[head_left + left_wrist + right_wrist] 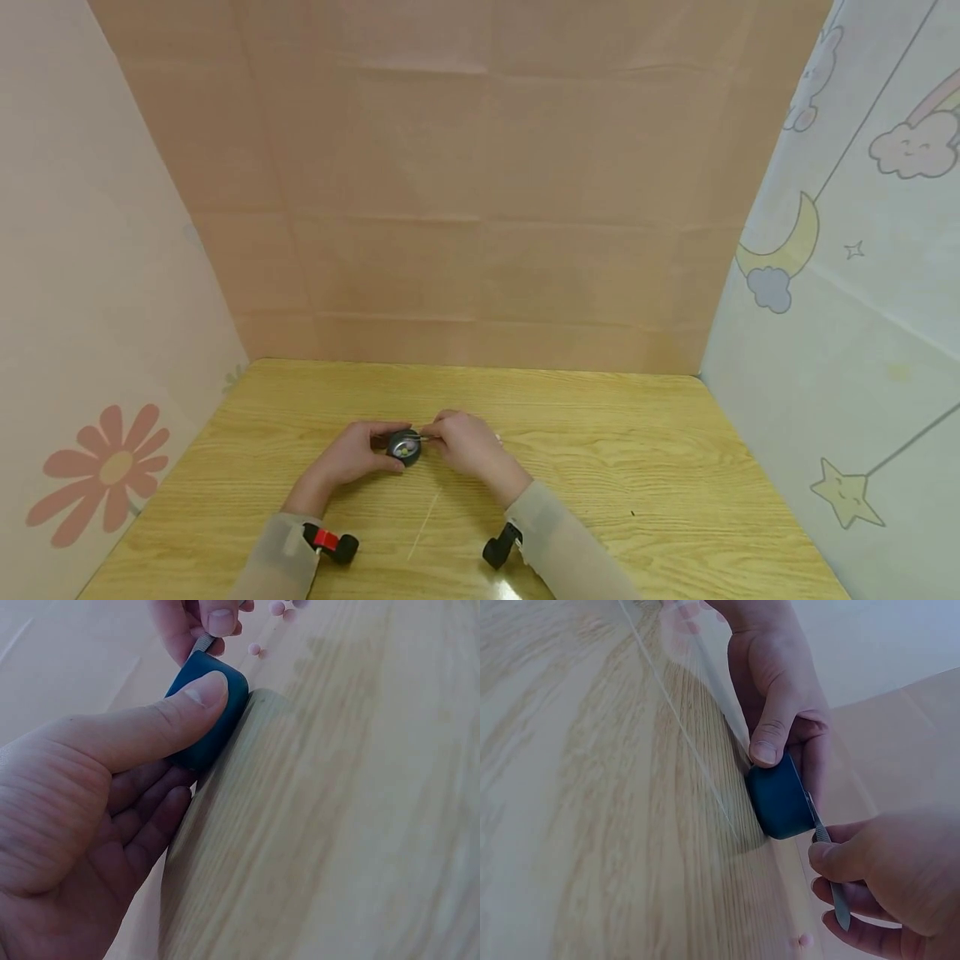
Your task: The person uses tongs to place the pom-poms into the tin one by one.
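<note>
A small round dark bowl (405, 462) with a shiny inside stands on the table, and a few small light balls (406, 451) show in it. My left hand (352, 457) holds the bowl by its side, the thumb (206, 691) pressed on the near wall and the fingers round the far side. My right hand (468, 446) pinches metal tweezers (823, 834) with ridged grips. Their tips reach over the bowl's rim; whether they grip a ball cannot be made out. Small pinkish balls (255, 649) lie on the table beyond the bowl, near my right hand.
The wood-grain table (675, 467) ends at a brown paper-like backdrop (480, 208). Printed white panels stand at the left (112, 250) and right (862, 333). Black wrist-worn devices hang at both cuffs. A tiny dark speck (632, 513) lies on the right part of the table.
</note>
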Demonstrator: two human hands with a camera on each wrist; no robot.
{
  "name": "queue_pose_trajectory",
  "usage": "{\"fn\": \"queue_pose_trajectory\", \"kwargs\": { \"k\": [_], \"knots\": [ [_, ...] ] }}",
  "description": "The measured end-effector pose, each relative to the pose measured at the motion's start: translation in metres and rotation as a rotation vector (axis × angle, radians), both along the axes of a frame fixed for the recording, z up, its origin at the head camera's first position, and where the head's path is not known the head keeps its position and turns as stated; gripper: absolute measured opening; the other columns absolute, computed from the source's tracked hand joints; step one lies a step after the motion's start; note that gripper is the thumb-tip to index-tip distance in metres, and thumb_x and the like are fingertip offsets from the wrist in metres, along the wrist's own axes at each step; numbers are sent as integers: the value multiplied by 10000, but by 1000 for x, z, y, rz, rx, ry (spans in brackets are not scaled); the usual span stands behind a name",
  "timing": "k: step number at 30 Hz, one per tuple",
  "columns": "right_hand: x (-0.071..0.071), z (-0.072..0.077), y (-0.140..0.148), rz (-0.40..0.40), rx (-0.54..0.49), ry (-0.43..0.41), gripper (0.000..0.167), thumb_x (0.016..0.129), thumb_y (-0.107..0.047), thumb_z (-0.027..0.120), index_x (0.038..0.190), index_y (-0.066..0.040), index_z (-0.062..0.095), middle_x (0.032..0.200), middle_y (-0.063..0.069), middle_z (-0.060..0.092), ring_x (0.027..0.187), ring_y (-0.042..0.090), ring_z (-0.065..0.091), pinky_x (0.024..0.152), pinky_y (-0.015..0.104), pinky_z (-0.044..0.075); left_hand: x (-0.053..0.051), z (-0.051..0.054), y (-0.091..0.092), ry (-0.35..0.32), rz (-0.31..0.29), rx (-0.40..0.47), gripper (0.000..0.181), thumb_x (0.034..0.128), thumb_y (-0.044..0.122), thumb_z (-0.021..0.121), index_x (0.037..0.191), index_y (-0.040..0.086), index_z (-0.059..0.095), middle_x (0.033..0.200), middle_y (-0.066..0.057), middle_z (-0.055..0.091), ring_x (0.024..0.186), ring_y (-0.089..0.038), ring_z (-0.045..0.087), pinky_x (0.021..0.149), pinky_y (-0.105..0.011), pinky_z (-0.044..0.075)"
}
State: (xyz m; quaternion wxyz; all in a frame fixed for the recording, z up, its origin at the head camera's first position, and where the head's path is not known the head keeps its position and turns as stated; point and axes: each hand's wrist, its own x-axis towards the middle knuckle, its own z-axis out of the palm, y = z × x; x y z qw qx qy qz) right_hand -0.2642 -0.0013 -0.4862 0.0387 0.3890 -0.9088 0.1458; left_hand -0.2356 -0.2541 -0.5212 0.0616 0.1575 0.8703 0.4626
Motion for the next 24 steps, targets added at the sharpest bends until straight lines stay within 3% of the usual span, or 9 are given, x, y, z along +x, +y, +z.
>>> {"fn": "queue_pose_trajectory", "kwargs": {
  "k": [12,19,24],
  "knots": [
    [-1,3,16,2,-48,-18,234,1066,-131,678,1251,-170,816,1155,-32,796,1018,133,752,855,340,607,-4,-4,-2,8,-5,-7,678,855,231,938,1461,86,674,1387,-107,697,1208,-262,677,1013,-436,546],
    [-7,0,44,-35,-81,36,221,1051,-123,700,1230,-164,824,1131,-19,803,986,150,760,831,365,615,-10,-7,-5,-1,-6,1,687,847,227,944,1461,77,673,1396,-122,690,1207,-267,676,1012,-430,546],
    [-10,0,68,-83,-107,12,201,1045,-129,715,1209,-159,826,1118,-7,802,948,150,752,791,378,611,-14,-10,-7,-2,-9,-4,693,847,234,944,1466,84,670,1399,-113,689,1213,-264,672,1019,-428,540]
  ]
}}
